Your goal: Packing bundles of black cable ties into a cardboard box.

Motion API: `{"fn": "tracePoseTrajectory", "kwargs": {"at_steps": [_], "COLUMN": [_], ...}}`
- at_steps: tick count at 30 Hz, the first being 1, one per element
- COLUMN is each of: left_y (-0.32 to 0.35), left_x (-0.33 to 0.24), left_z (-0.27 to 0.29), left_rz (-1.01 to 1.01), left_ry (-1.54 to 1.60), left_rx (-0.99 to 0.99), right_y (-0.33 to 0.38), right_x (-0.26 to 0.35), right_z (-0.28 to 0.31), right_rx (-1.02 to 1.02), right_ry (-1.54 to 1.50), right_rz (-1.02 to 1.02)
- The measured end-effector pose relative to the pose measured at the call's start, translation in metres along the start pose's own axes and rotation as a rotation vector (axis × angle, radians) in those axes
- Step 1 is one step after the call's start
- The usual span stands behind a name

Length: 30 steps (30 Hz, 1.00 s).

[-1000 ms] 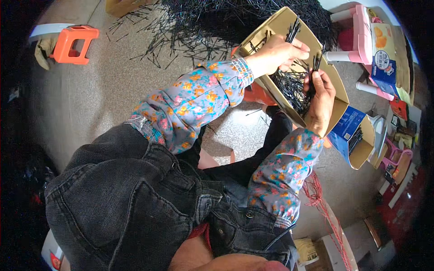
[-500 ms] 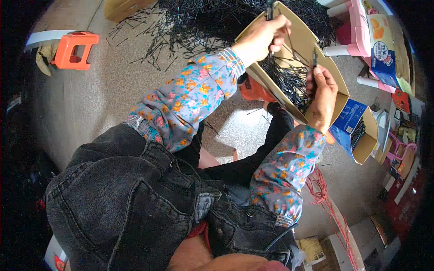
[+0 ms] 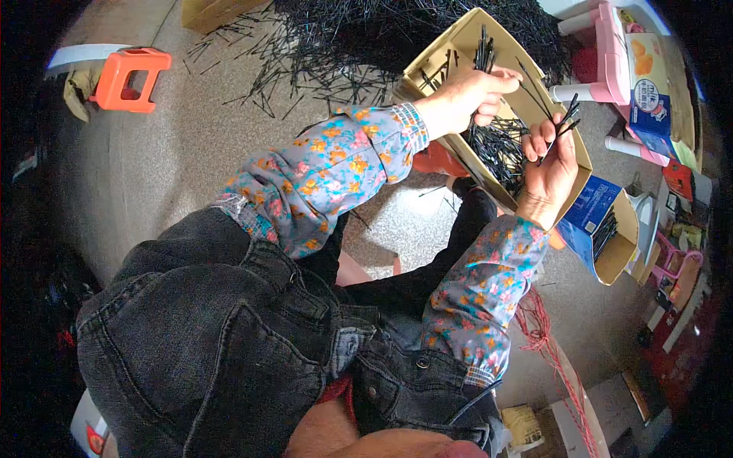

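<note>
A long open cardboard box (image 3: 513, 67) stands in front of me, with thin black sticks (image 3: 496, 153) piled loosely inside. My left hand (image 3: 469, 98) is above its left side, closed around an upright bundle of black sticks (image 3: 484, 52). Over the right end of the box, my right hand (image 3: 551, 172) grips several more black sticks (image 3: 569, 116), which fan out from its fingertips. One or two long sticks slant between the two hands; which hand has hold of them I cannot tell.
A big heap of black sticks (image 3: 351, 38) spreads over the floor beyond the box. An orange stool (image 3: 131, 79) stands far left. At right are a blue carton (image 3: 592, 204) with more sticks, a pink-and-white stool (image 3: 611, 57) and a red cord bundle (image 3: 538, 324).
My left hand has shifted a little right and down, toward the right hand. The sticks in my right hand now splay apart, where before they stood together in a tight upright bunch.
</note>
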<state>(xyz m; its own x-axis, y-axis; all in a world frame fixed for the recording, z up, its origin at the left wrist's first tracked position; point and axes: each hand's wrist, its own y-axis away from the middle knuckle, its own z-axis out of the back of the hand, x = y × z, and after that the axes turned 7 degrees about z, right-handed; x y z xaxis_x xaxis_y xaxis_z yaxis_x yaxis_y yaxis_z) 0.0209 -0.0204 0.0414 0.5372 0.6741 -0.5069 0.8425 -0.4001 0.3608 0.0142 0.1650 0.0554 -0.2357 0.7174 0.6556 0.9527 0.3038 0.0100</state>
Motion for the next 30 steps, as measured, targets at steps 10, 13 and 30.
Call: {"fn": "tracePoseTrajectory", "kwargs": {"at_steps": [10,13,30], "left_y": [0.003,0.002,-0.005], "left_x": [-0.003,-0.001,-0.007], "left_z": [-0.004,-0.003,-0.002], "left_rz": [-0.05,-0.07,-0.18], "left_ry": [-0.165,-0.156,-0.011], "left_rx": [0.126,0.09,-0.023], "right_y": [0.0,-0.001,-0.001], "right_x": [-0.012,-0.016,-0.021], "right_z": [-0.001,-0.005,-0.025], "right_rx": [-0.037,-0.072,-0.235], "right_ry": [-0.249,-0.322,0.397], "right_rz": [-0.1,-0.125,0.096]}}
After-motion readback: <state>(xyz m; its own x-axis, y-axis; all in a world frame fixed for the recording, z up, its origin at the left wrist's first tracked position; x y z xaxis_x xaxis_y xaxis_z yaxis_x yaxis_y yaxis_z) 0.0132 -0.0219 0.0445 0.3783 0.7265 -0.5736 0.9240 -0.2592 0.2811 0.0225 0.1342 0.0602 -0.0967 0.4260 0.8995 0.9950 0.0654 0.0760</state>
